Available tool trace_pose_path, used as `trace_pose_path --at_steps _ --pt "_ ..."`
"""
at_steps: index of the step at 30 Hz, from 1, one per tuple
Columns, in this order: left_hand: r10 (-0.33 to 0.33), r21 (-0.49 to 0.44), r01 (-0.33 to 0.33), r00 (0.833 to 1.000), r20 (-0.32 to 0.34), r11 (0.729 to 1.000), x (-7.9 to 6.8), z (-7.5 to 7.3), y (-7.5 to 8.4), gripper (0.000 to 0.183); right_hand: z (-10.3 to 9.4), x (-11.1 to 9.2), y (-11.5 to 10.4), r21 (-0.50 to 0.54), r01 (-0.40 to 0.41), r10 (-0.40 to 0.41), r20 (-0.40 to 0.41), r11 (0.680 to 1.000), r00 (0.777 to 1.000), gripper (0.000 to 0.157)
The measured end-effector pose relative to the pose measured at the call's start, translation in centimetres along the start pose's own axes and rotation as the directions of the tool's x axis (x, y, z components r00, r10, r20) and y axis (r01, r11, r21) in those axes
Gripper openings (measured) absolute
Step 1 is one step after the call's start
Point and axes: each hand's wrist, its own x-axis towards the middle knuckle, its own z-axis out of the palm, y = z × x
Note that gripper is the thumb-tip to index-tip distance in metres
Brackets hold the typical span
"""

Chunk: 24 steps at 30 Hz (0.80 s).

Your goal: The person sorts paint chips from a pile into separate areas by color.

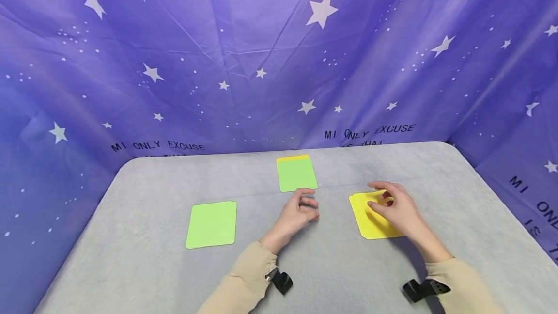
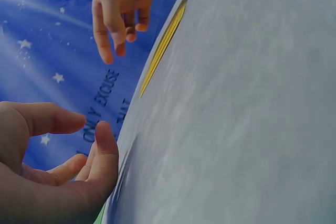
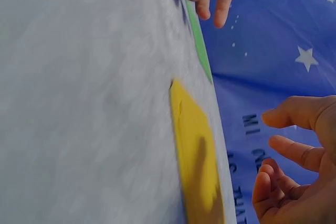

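Over the stack of yellow cards (image 1: 364, 214) hovers my right hand (image 1: 398, 207), its fingers loosely bent with a gap to the thumb and nothing between them. In the right wrist view a shadow falls across the yellow stack (image 3: 197, 156), below the fingers. My left hand (image 1: 296, 214) is held above the middle of the table, fingers relaxed and holding nothing. Just beyond its fingertips lies a green card (image 1: 297, 174), with a strip of yellow card (image 1: 293, 158) showing along its far edge. A stack of green cards (image 1: 211, 224) lies to the left.
A grey cloth-covered table (image 1: 144, 197) carries the cards. Behind it and along the right hangs a purple-blue curtain (image 1: 244, 52) with white stars and printed lettering. Black straps with small devices (image 1: 282, 282) sit on both sleeved wrists.
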Motion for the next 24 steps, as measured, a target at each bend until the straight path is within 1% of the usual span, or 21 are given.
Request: trace_pose_path --at_steps 6,14,18,22,24 --pt "0.002 0.018 -0.002 0.999 -0.049 1.0 0.2 -1.6 0.2 0.051 1.0 1.3 -1.7 0.075 -0.018 0.014 0.059 0.997 0.998 0.039" --pt "0.007 0.025 -0.004 0.994 -0.114 1.0 0.6 -3.8 0.4 0.052 3.1 3.0 -2.8 0.164 -0.067 0.047 0.125 0.984 0.991 0.039" --pt "0.003 0.029 0.001 0.99 -0.14 1.0 0.9 -4.8 0.6 0.051 4.0 3.7 -3.2 0.218 -0.085 0.052 0.151 0.972 0.987 0.041" --pt "-0.011 0.033 0.017 0.985 -0.171 0.999 1.3 -5.6 0.6 0.051 4.9 4.3 -3.5 0.277 -0.113 0.066 0.172 0.954 0.983 0.044" --pt "-0.007 0.035 0.014 0.982 -0.187 0.999 1.4 -6.0 0.6 0.052 5.3 4.5 -3.7 0.306 -0.126 0.071 0.184 0.944 0.98 0.045"
